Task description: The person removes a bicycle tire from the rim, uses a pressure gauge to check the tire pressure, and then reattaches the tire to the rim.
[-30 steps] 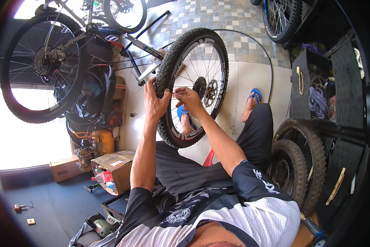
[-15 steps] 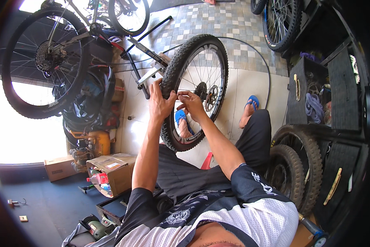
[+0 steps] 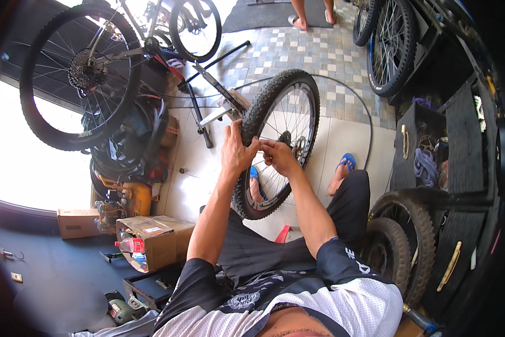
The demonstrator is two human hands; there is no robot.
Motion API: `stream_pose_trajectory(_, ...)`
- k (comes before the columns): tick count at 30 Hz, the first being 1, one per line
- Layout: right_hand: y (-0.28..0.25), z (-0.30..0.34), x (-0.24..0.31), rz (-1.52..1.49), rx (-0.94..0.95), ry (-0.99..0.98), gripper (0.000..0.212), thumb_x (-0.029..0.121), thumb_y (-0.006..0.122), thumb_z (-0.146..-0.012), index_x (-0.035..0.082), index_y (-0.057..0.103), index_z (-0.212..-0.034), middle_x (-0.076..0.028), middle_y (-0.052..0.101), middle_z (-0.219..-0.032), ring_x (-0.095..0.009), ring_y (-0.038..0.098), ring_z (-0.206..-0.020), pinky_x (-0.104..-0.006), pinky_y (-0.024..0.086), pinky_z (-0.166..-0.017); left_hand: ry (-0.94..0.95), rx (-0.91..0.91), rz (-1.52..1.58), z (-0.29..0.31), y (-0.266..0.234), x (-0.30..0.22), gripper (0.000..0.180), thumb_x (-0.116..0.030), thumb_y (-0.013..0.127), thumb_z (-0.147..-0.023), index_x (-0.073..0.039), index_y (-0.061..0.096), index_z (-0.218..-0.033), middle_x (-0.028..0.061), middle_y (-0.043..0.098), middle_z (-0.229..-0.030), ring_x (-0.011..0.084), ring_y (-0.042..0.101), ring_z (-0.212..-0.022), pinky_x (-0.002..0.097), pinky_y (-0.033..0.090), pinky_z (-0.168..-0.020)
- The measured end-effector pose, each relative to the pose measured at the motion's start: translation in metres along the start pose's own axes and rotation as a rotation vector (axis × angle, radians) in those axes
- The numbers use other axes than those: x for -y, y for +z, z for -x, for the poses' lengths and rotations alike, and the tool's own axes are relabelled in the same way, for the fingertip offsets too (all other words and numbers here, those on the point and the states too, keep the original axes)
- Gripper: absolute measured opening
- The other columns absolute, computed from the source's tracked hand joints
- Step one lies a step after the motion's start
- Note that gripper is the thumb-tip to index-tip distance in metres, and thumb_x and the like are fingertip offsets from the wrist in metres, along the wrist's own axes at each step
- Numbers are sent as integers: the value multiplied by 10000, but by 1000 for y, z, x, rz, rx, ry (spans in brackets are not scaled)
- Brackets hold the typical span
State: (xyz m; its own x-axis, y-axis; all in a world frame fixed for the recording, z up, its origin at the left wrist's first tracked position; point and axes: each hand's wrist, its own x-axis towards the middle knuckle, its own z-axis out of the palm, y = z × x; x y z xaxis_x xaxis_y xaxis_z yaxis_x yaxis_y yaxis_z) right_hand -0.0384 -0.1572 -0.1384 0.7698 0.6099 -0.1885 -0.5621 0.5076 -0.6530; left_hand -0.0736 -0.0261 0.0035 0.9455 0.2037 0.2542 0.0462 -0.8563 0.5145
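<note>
A bicycle wheel (image 3: 309, 84) with a knobby black tyre stands upright between my legs, its spokes, hub and disc rotor (image 3: 300, 147) showing. My left hand (image 3: 238, 153) is wrapped round the near left side of the tyre, its thumb reaching over toward the rim. Beside that thumb, at the inner side of the rim, my right hand (image 3: 280, 158) has its fingers curled in a pinch. Whatever lies between those fingertips is too small to make out. The two hands are almost touching.
Behind the wheel is a black metal stand (image 3: 193, 106). A mountain bike (image 3: 89, 73) fills the upper left, above an orange compressor (image 3: 137, 199) and an open cardboard box (image 3: 168, 238). Worn tyres (image 3: 390, 253) and a black cabinet (image 3: 466, 151) line the right. A person's feet (image 3: 314, 21) show at the top.
The view has shifted, so most of the scene sits lower and further right. My right fingers have curled in tighter beside the left thumb. Another person's legs have come into sight at the top.
</note>
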Motion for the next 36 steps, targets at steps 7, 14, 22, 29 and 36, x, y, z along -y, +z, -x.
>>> stream_pose_trajectory(7,-12,1,-1,118,29,-14,514,291,711,-1046,16,605,-1467,-5,698,-1061,-97,627,-823,-233,436,-562,32,-19,40,1,0,2,650,-306,737,-871,-66,482,-1419,261,569,-1278,503,634,-1114,553,539,-919)
stream_pose_trajectory(14,10,-9,-7,-264,-35,148,275,302,703,-1042,115,674,-1242,13,679,-948,-45,445,-565,-207,341,-455,-50,28,10,7,-14,-9,678,-338,738,-874,-62,468,-1431,252,566,-1272,481,627,-1141,533,529,-956)
stream_pose_trajectory(22,11,-7,-3,-321,-121,170,167,286,725,-1020,138,684,-1086,44,618,-843,-53,462,-563,-200,351,-444,-41,51,-27,5,-10,-20,724,-368,756,-856,-61,468,-1445,227,558,-1299,461,635,-1158,523,535,-950)
stream_pose_trajectory(29,-4,-2,9,-171,-63,77,445,405,713,-1033,158,580,-1379,65,616,-961,-78,556,-684,-173,353,-466,-2,51,8,-1,-5,-31,724,-374,762,-848,-57,475,-1433,227,551,-1286,457,638,-1138,523,543,-925)
stream_pose_trajectory(36,-2,12,-9,-148,-66,-58,277,340,660,-1079,189,604,-1304,39,692,-965,-92,618,-701,-208,374,-477,1,39,7,0,-4,-30,715,-375,758,-848,-60,474,-1424,236,549,-1268,461,639,-1115,532,542,-911)
